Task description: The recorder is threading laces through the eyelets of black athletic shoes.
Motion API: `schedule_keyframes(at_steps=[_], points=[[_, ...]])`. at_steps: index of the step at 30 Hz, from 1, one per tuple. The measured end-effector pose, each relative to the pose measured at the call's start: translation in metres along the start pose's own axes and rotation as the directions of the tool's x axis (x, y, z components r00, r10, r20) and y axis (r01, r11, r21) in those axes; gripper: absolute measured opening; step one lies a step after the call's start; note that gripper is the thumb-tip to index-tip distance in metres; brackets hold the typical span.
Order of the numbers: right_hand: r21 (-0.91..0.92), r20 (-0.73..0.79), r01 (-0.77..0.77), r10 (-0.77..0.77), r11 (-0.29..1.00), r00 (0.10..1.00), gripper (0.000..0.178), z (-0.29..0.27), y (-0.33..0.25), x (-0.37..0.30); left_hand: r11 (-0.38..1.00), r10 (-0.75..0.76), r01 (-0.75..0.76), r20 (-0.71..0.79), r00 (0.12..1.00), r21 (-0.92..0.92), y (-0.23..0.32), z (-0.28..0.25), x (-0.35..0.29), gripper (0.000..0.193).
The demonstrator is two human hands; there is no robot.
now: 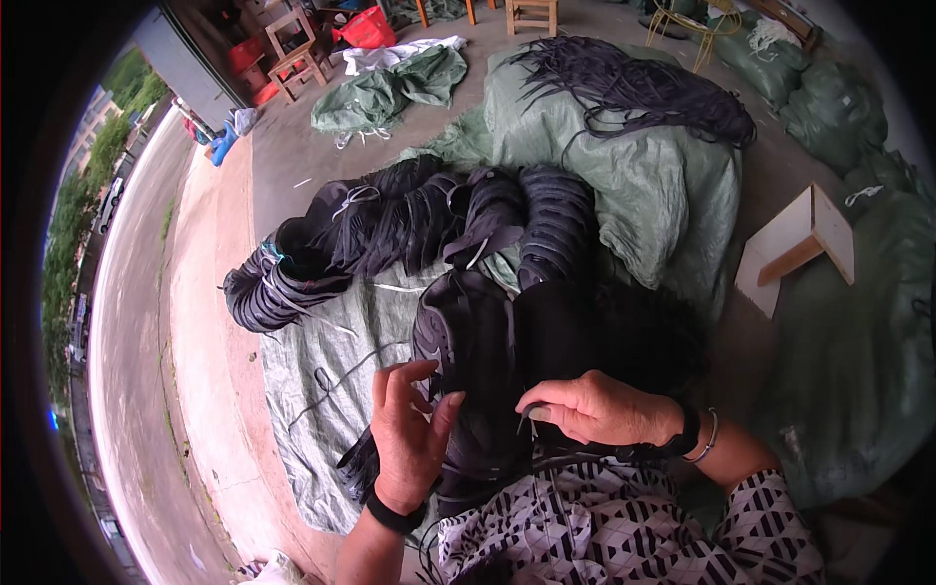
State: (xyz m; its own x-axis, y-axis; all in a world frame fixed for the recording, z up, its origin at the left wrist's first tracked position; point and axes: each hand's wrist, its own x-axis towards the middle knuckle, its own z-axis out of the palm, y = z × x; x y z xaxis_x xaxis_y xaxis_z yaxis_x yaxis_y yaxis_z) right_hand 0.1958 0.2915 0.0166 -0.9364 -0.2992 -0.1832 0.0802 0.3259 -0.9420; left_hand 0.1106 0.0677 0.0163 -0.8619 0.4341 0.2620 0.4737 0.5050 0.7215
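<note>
A black shoe upper (pixel 466 327) lies across my lap, its opening facing away from me. My left hand (pixel 411 429) is raised at its left side, fingers curled but apart from the thumb, with nothing seen between them. On the other side my right hand (pixel 609 411) pinches the end of a dark shoelace (pixel 526 413) between thumb and forefinger. Black fabric merges in shadow under both hands, so where the lace runs is hard to follow. A loose thin lace (pixel 331 388) trails on the green woven sheet (pixel 322 419) at left.
Nested stacks of black shoe uppers (pixel 390 229) curve across the sheet in front. Beyond them, a bundle of dark laces (pixel 634 88) rests on a full green sack (pixel 663 195). A small wooden piece (pixel 804 239) is at right. A wooden chair (pixel 297 58) stands far left.
</note>
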Motion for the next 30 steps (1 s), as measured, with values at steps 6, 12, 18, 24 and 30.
schedule_keyframes(at_steps=[6, 12, 18, 24, 30], points=[[-0.221, -0.161, 0.154, -0.192, 0.963, 0.968, 0.012, 0.0, 0.025, 0.007, 0.992, 0.034, -0.046, 0.106, 0.994, 0.117, -0.033, 0.007, 0.002, 0.018], [0.005, -0.167, 0.008, -0.007, 1.0, 0.986, 0.013, -0.005, 0.031, 0.007, 0.824, -0.23, -0.022, -0.369, 0.9, -0.567, -0.046, -0.052, 0.046, 0.021], [0.17, -0.237, -0.02, 0.06, 0.985, 0.97, 0.017, -0.005, 0.023, 0.011, 0.67, -0.635, 0.416, -0.182, 0.751, -0.615, -0.135, -0.096, 0.033, 0.066], [-0.031, -0.293, 0.216, -0.215, 0.976, 0.932, 0.008, 0.009, 0.021, 0.027, 0.932, -0.12, 0.168, 0.165, 0.979, -0.322, -0.062, -0.009, 0.027, 0.061], [-0.274, -0.334, 0.202, -0.29, 0.94, 0.897, 0.011, 0.014, 0.02, 0.036, 0.986, 0.114, -0.082, 0.234, 0.966, -0.143, -0.053, 0.022, 0.045, 0.083]])
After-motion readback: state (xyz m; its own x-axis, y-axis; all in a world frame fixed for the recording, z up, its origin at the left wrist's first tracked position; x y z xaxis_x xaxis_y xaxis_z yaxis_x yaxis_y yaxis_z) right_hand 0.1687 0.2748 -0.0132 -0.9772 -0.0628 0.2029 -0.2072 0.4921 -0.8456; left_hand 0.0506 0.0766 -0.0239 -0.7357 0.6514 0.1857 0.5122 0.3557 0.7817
